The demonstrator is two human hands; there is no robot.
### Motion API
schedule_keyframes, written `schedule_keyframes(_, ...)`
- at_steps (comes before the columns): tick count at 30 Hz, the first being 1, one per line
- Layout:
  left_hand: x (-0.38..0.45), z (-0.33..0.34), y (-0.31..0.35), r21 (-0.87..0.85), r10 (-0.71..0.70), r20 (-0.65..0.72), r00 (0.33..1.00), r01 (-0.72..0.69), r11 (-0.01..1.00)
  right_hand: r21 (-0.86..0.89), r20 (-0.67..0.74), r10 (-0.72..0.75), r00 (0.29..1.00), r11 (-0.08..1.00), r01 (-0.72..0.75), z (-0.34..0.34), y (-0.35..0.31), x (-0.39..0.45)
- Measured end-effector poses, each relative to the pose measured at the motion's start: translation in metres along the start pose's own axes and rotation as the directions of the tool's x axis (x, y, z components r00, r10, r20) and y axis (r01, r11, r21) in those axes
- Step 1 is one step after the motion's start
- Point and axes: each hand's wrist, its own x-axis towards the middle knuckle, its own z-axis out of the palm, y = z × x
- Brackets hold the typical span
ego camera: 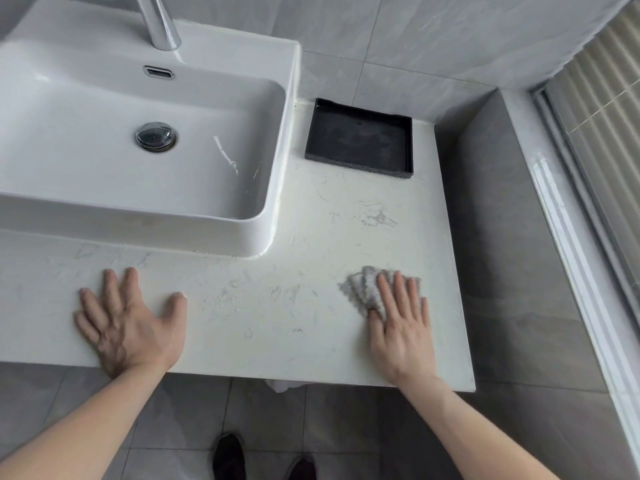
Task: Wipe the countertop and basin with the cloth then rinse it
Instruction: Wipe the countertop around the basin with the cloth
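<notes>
Presently, cloth: pressed flat near the countertop's front right corner, largely hidden under the fingers.
Right hand: laid on the cloth, fingers straight and narrowly spread.
Left hand: rested bare by the front edge, fingers splayed wide, nothing held.
Basin: cut off at the left.
Faucet: cropped at the top.
Black tray: set at the back edge.

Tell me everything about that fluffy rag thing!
The cloth is pale grey and nubbly, like soft microfibre. It lies bunched and crumpled on the white marbled countertop, near its right front corner. The right hand presses flat on it, fingers spread over its right part, so only part shows.
</notes>
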Motion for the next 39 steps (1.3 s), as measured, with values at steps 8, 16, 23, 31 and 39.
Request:
schedule_keyframes(8,0.000,-0.001,0.001,0.019,-0.005,0.005,1.000,0.005,1.000,0.199,-0.075,0.260,0.963,0.950,-0.241,-0.012,0.017,0.037)
schedule_keyframes(16,0.000,0.000,0.001,0.032,-0.008,0.014,1.000,0.008,0.999,0.186,0.077,-0.253,0.964,0.954,0.236,0.027,-0.138,-0.009)
schedule_keyframes(23,0.000,-0.002,0.002,0.031,-0.006,0.011,1.000,0.005,0.999,0.076,0.162,-0.415,0.895,0.910,0.408,0.038,-0.162,-0.039)
schedule_keyframes(31,0.000,-0.003,0.001,0.036,-0.002,0.017,1.000,0.001,0.999,-0.011,0.055,-0.066,0.996,0.998,0.066,0.010,-0.040,0.020)
schedule_keyframes(39,0.000,-0.005,0.002,0.043,-0.009,0.028,1.000,0.008,0.999,0.028,-0.029,0.329,0.944,0.944,-0.329,-0.006,0.010,0.051)
